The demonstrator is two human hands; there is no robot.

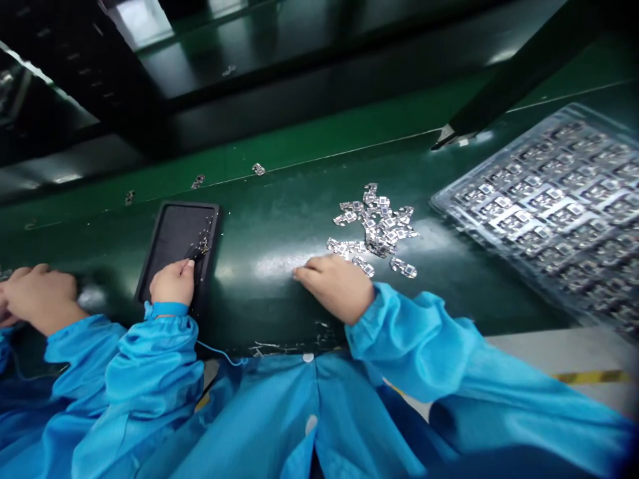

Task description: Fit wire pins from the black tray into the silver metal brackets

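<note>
Head view across a dark green table (269,296), with blue-sleeved forearms reaching in from the near edge. The left hand (172,285) is placed over a black rectangular tray (174,233), which lies toward the left of the near edge. Its grip is narrow, closed on a slim dark tool (194,251). Tweezers are likely, though the tips are poorly seen against the black. A small cluster of tiny metal bits (204,246) is lying just beside the tool, inside the tray's raised rim.

The right hand (334,286) is laid on the table, its grip loose and empty, with the fingers just short of a heap of small metal frames (377,229) at mid-table. A clear blister tray (542,213), packed with rows of similar frames, is set toward the right edge. Stray frames (258,169) are lying near the far edge. A co-worker's hand (40,299) is seen at the left edge, apart from the black tray.

Low, close work inside the rim is judged sound, since fine bits are confined there. The free hand is well kept off the heap, so the frames are not disturbed.
</note>
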